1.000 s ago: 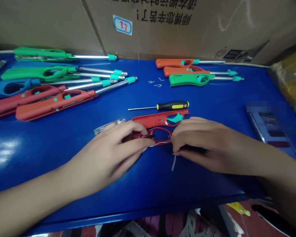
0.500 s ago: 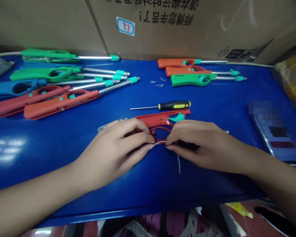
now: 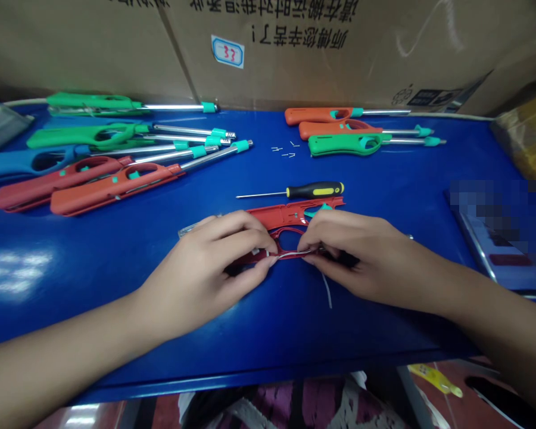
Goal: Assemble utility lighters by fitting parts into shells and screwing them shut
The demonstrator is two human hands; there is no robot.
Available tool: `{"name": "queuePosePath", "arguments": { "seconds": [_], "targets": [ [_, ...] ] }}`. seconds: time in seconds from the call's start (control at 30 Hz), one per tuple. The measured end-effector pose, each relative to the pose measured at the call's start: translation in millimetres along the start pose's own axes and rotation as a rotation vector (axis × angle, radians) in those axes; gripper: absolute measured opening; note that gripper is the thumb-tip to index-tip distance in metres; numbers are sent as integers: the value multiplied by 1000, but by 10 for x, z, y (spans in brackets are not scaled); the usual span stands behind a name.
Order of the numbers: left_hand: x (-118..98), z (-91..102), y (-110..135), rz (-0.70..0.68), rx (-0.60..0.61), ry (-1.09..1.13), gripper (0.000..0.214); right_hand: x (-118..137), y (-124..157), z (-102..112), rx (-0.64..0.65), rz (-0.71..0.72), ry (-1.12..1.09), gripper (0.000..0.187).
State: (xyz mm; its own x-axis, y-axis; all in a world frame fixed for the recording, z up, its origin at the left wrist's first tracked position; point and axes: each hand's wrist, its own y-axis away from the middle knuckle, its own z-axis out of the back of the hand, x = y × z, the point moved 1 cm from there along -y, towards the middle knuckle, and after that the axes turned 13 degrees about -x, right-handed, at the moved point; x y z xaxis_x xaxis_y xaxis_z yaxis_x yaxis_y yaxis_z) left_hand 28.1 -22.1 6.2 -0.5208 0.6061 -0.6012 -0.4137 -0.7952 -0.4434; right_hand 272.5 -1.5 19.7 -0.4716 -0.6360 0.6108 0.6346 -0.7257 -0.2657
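My left hand (image 3: pixel 214 262) and my right hand (image 3: pixel 361 253) are both closed, fingertips pinching over a red lighter shell half (image 3: pixel 280 238) with a ring-shaped trigger opening. Between the fingertips a thin white tube (image 3: pixel 290 255) runs along the shell's lower edge. Its loose end (image 3: pixel 328 292) hangs out below my right hand. Just behind lies another red shell half (image 3: pixel 272 215), inner side up, with a teal trigger (image 3: pixel 317 210) partly hidden by my right fingers. A clear part (image 3: pixel 190 229) shows beyond my left knuckles.
A black-and-yellow screwdriver (image 3: pixel 315 190) lies behind the shells, with several small screws (image 3: pixel 286 149) beyond it. Long-necked lighters lie at left, including an orange one (image 3: pixel 93 193), and at right, including a green one (image 3: pixel 346 145). A cardboard box (image 3: pixel 116 47) borders the back.
The view has shifted slightly. My left thumb and forefinger have parted a little, showing more of the red shell. The tube lies flatter along the shell, and its loose end has swung slightly right.
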Motion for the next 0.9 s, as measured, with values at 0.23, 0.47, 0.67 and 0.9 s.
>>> {"name": "queuePosePath", "arguments": {
  "seconds": [0.23, 0.47, 0.67, 0.9],
  "targets": [
    [5, 34, 4, 72, -71, -14, 20, 4, 16, 3, 15, -4, -7, 11],
    [-8, 46, 29, 52, -82, -67, 17, 4, 41, -2, -2, 53, 50, 16],
    [-14, 45, 37, 46, -102, -63, 19, 2, 53, -1, -20, 86, 81, 15],
    [-16, 1, 0, 178, -92, 47, 21, 13, 45, 6, -15, 44, 63, 15]
  ]
}}
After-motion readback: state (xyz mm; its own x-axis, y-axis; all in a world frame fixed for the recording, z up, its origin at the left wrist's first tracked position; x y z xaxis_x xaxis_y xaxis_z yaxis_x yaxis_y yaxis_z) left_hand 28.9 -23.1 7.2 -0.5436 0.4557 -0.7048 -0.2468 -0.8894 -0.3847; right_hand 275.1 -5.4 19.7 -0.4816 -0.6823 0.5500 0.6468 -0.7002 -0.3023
